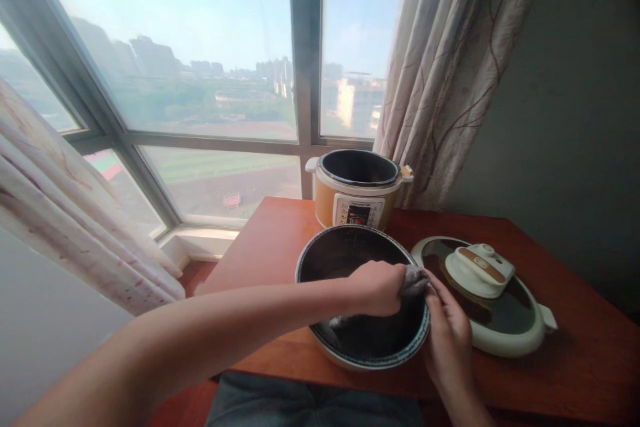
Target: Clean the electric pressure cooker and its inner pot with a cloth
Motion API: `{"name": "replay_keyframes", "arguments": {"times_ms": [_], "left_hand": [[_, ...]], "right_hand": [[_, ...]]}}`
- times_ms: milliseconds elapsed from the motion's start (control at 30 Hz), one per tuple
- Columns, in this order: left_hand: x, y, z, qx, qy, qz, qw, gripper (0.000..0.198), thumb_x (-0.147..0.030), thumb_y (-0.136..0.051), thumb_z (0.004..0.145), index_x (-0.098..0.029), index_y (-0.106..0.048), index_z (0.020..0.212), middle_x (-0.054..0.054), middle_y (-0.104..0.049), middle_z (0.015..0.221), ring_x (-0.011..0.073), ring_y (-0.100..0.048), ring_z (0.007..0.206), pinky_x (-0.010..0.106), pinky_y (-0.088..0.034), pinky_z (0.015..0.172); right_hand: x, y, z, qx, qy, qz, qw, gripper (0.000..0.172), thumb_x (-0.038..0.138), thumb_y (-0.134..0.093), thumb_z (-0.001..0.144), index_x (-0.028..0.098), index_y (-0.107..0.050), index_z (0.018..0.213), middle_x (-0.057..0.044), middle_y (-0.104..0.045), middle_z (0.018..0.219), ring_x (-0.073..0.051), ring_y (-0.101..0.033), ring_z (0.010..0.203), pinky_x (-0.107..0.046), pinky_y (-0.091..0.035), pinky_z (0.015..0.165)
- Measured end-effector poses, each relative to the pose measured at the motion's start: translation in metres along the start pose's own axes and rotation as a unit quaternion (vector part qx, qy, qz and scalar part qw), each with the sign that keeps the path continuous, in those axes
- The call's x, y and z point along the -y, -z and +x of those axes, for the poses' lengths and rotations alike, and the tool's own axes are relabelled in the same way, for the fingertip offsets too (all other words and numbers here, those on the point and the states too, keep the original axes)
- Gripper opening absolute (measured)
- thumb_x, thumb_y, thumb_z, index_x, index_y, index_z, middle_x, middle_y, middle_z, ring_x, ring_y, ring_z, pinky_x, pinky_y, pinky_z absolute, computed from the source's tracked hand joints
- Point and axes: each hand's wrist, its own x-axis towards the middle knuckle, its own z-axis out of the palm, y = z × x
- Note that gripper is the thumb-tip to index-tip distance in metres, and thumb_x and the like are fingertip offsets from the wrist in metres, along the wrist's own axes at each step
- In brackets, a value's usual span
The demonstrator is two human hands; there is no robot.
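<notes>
A dark inner pot (360, 247) with a pale rim is tilted toward me above the front of the table. My left hand (380, 288) reaches across its opening, fingers closed on a grey cloth (415, 280) pressed at the right rim. Another bit of the cloth shows below my left wrist. My right hand (450, 320) grips the pot's right side, thumb and fingers near the rim. Behind the pot stands the yellow and white pressure cooker body (325, 199), its top uncovered. Part of its control panel is hidden by the pot.
The cooker's round lid (505, 343), with a white and brown handle, lies on the wooden table (575, 300) at the right. Beyond the table are a window (210, 80) and patterned curtains (440, 67) (75, 233). My lap shows below the table's front edge.
</notes>
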Motion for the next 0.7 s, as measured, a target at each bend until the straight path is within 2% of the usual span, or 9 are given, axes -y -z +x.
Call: {"name": "replay_keyframes", "arguments": {"times_ms": [100,200,300,400,500,567,633,700], "left_hand": [[-0.007,-0.002,-0.012,0.012,-0.112,0.120,0.986,0.037,-0.021,-0.060,0.079,-0.011,-0.061,0.114,0.020,-0.071,0.104,0.0336,-0.072,0.084,0.040,-0.055,0.066],[-0.005,0.000,-0.026,0.025,-0.217,0.206,0.954,0.027,-0.019,-0.056,0.086,-0.011,-0.065,0.110,0.018,-0.071,0.099,0.0292,-0.071,0.075,0.037,-0.052,0.058],[0.001,-0.002,-0.038,0.020,-0.278,0.276,0.920,0.023,-0.016,-0.048,0.093,-0.014,-0.070,0.099,0.016,-0.071,0.093,0.0276,-0.071,0.073,0.037,-0.049,0.053],[0.006,-0.006,-0.048,0.035,-0.287,0.324,0.901,0.026,-0.012,-0.049,0.091,-0.013,-0.073,0.083,0.017,-0.071,0.092,0.0320,-0.071,0.080,0.039,-0.048,0.053],[0.012,-0.001,-0.050,0.066,-0.270,0.292,0.915,0.025,-0.009,-0.053,0.086,-0.016,-0.075,0.077,0.016,-0.072,0.095,0.0330,-0.071,0.085,0.040,-0.050,0.059],[0.018,0.007,-0.045,0.096,-0.263,0.221,0.934,0.021,-0.010,-0.062,0.079,-0.022,-0.077,0.088,0.013,-0.073,0.104,0.0307,-0.071,0.085,0.040,-0.051,0.066],[0.025,0.014,-0.038,0.141,-0.262,0.144,0.944,0.046,-0.014,-0.070,0.069,-0.031,-0.073,0.111,0.009,-0.068,0.122,0.0300,-0.071,0.088,0.039,-0.052,0.071],[0.030,0.016,-0.031,0.172,-0.238,0.097,0.951,0.070,-0.021,-0.073,0.064,-0.035,-0.061,0.132,0.009,-0.061,0.135,0.0318,-0.071,0.092,0.039,-0.052,0.074]], "right_hand": [[-0.002,0.000,0.000,-0.002,-0.002,0.014,1.000,0.058,0.052,-0.065,0.082,0.021,-0.064,0.130,-0.010,-0.067,0.129,-0.031,-0.060,0.120,-0.046,-0.044,0.105],[-0.002,-0.002,-0.002,-0.011,-0.017,0.018,1.000,0.060,0.055,-0.066,0.081,0.020,-0.064,0.130,-0.011,-0.070,0.122,-0.031,-0.065,0.111,-0.043,-0.051,0.094],[0.000,-0.003,-0.003,-0.020,-0.014,0.013,1.000,0.060,0.055,-0.067,0.081,0.020,-0.063,0.130,-0.010,-0.072,0.117,-0.028,-0.067,0.102,-0.039,-0.053,0.086],[0.004,-0.004,-0.004,-0.019,-0.017,0.018,1.000,0.059,0.054,-0.067,0.081,0.021,-0.063,0.130,-0.009,-0.073,0.113,-0.026,-0.067,0.098,-0.036,-0.053,0.083],[0.007,-0.004,-0.003,-0.012,-0.028,0.022,0.999,0.061,0.054,-0.069,0.080,0.020,-0.062,0.130,-0.008,-0.074,0.108,-0.026,-0.068,0.093,-0.036,-0.053,0.080],[0.007,-0.004,-0.003,-0.007,-0.035,0.026,0.999,0.062,0.055,-0.068,0.079,0.020,-0.061,0.131,-0.008,-0.074,0.107,-0.026,-0.068,0.091,-0.036,-0.054,0.079],[0.007,-0.004,-0.003,-0.005,-0.035,0.026,0.999,0.062,0.055,-0.068,0.080,0.021,-0.061,0.130,-0.008,-0.074,0.108,-0.026,-0.068,0.092,-0.036,-0.054,0.078],[0.006,-0.003,-0.003,-0.006,-0.028,0.017,0.999,0.061,0.056,-0.067,0.079,0.021,-0.062,0.129,-0.008,-0.074,0.110,-0.026,-0.068,0.094,-0.035,-0.054,0.078]]}}
